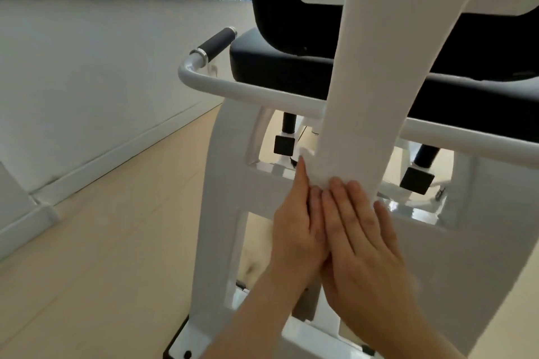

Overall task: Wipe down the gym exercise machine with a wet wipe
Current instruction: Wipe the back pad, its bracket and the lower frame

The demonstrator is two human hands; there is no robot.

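The white gym machine fills the view, with a broad slanted white upright (pixel 370 90) running down the middle. A white wet wipe (pixel 319 176) lies flat against the lower part of that upright, hard to tell apart from the paint. My left hand (pixel 297 227) and my right hand (pixel 361 242) lie side by side with straight fingers, pressing the wipe onto the upright. My right hand partly overlaps my left. Most of the wipe is hidden under my fingers.
A black padded seat (pixel 280 67) and backrest sit behind the upright. A white tube with a black grip handle (pixel 214 44) curves out to the left. A white wall and skirting (pixel 96 154) run along the left, above a light wooden floor (pixel 116 242).
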